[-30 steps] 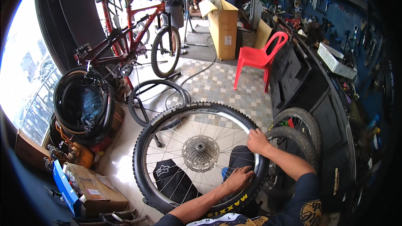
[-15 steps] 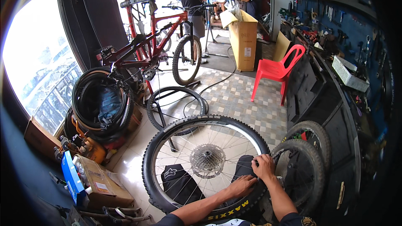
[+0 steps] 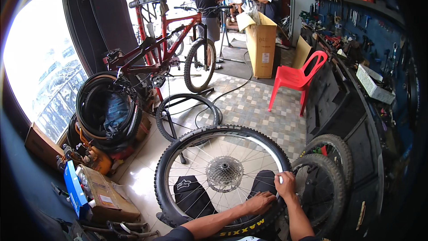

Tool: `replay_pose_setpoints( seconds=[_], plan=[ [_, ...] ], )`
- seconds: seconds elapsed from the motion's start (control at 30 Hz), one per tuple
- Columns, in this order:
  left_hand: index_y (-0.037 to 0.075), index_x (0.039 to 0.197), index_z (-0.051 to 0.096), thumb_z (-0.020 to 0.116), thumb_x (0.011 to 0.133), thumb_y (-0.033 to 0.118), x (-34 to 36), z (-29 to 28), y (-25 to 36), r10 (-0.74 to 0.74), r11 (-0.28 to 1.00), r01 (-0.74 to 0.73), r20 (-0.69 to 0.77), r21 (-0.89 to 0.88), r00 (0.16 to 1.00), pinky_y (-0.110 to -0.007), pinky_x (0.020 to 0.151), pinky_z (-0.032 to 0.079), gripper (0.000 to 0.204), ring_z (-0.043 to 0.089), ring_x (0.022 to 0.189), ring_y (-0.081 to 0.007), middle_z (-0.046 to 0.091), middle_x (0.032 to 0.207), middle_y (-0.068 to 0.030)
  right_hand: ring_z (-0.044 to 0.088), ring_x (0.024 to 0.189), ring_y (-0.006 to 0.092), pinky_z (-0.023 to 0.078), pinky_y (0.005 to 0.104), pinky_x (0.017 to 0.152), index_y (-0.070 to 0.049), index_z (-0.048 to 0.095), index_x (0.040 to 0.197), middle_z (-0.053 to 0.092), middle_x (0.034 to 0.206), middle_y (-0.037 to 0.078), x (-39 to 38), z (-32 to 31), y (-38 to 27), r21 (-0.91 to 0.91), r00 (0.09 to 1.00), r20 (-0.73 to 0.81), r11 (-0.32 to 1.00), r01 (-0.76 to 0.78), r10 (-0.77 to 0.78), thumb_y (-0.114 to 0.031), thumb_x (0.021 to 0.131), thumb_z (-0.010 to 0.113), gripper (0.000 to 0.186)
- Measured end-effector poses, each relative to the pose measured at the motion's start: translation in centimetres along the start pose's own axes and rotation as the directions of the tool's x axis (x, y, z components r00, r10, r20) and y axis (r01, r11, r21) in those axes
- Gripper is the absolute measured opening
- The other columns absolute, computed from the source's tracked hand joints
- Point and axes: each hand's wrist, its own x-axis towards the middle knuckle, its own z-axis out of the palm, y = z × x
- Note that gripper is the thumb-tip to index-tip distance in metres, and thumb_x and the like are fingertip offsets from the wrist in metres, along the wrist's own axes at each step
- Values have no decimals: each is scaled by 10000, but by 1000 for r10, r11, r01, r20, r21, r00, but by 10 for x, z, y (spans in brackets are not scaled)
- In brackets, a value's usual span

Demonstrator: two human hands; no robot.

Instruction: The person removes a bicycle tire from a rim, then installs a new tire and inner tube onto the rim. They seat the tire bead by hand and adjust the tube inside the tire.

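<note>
A bicycle wheel with a silver cassette (image 3: 224, 174) at its hub lies tilted over my knees, its black knobby tire (image 3: 166, 166) on the rim. My right hand (image 3: 286, 184) is closed around the tire and rim at the right side. A small bright white patch shows by its thumb; I cannot tell whether it is rim or a held piece. Just nearer to me, my left hand (image 3: 260, 203) reaches across the spokes, its fingers bent together and pressed on the tire's inner edge. The fingertips are partly hidden.
Two more wheels (image 3: 332, 187) lean at my right by the dark cabinets. A bare tire (image 3: 161, 122) lies beyond. A red bicycle (image 3: 171, 47) hangs on a stand, with tires (image 3: 82, 116) heaped beside it. A red chair (image 3: 294, 80), cardboard boxes (image 3: 263, 49) and several people are farther off.
The wheel has shifted slightly right and down in view. My right hand has turned a little, baring the white patch by its thumb. My left hand stays at the tire's edge.
</note>
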Motion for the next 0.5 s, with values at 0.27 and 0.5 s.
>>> replay_pose_setpoints(
  seconds=[0.27,0.5],
  plan=[
    [42,1341,499,634,911,173,-5,-6,25,85,996,-85,8,-27,996,-686,1066,401,469,525,1311,-399,532,1291,-180,461,1375,481,357,513,1192,43,357,1543,492,1446,315,-39,-50,6,-114,882,-121,876,-468,455,-233,818,810,898],
    [33,1315,512,641,917,192,-17,-11,41,107,989,-89,153,-120,983,-681,1083,405,448,539,1296,-414,541,1264,-188,562,1336,338,454,396,1098,81,307,1593,510,1502,291,-80,-76,-16,430,607,243,477,-767,757,-266,873,821,950]
  ],
)
